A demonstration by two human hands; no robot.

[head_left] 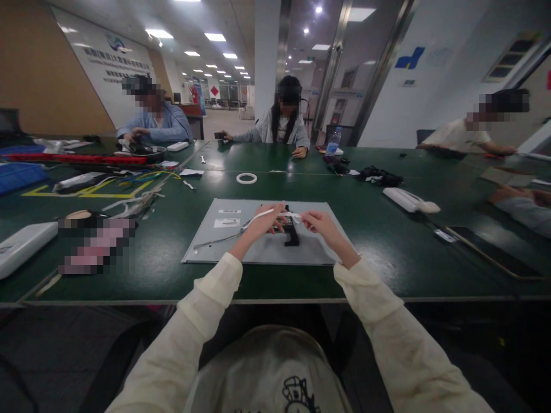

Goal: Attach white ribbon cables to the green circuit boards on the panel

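Note:
A thin white strip (291, 215) stretches between my two hands above a flat grey panel (215, 244). My right hand (321, 225) pinches its right end between thumb and fingertips. My left hand (263, 222) grips it further left, with the lower fingers hanging over the panel; another white length lies along the back of this hand. Below the hands are a black bracket-like part (293, 236) and a green circuit board, partly hidden by my fingers. A grey cable (219, 240) runs left across the panel, near white labels (227, 222).
A white tape roll (247, 178) lies beyond the panel on the green table (163, 275). Cables (138, 201) and a blue bin (21, 180) are left; a white device (407, 201) and a phone (491, 249) are right. Several people sit around the table.

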